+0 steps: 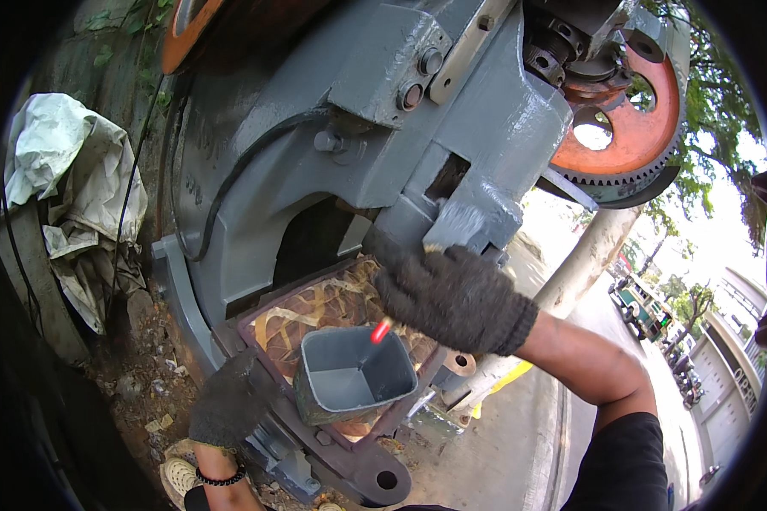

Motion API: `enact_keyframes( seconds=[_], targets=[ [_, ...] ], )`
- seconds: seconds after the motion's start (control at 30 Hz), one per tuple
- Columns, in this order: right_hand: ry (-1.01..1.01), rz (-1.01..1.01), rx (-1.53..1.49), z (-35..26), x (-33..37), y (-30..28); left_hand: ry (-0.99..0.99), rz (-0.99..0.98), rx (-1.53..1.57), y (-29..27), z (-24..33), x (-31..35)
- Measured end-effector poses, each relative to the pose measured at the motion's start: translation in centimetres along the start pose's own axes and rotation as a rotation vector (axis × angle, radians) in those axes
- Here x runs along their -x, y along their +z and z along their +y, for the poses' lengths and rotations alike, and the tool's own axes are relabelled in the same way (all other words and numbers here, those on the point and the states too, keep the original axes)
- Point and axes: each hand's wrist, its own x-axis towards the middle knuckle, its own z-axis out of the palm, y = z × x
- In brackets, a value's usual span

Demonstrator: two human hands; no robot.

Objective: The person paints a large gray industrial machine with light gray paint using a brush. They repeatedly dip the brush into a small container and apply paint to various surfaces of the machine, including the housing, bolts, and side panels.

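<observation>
You are painting a big grey press machine (pixel 332 162), and your gloved right hand (pixel 452 298) is wrapped around a paintbrush: its red handle tip (pixel 381 330) is poking out below your fist, while the bristles (pixel 462 223) are pressing against the grey casting just above. The brush looks light and stiff in the handle, soft at the bristles, and probably slick with wet paint, so you are gripping it well down the handle. Your gloved left hand (pixel 226 404) is curled against the near left side of the square grey paint container (pixel 355 375), which is sitting tilted on the newspaper-covered machine bed (pixel 315 311). That container seems thin-walled and liable to slop; you are steadying it low, by its wall.
</observation>
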Motion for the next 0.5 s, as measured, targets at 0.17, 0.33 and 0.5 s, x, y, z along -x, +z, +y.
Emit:
enact_keyframes(
  seconds=[0.17, 0.33, 0.5],
  targets=[
    [0.103, 0.180, -0.210, -1.8, 1.5, -1.6, 0.070, 0.044, -0.088, 0.1, -0.6, 0.0],
    [0.605, 0.652, -0.627, 4.0, 3.0, -5.2, 0.106, 0.055, -0.074, 0.5, -1.2, 0.2],
    [0.732, 0.581, -0.481, 8.9, 4.8, -6.5, 0.020, 0.003, 0.004, 0.1, -0.7, -0.2]
  ],
)
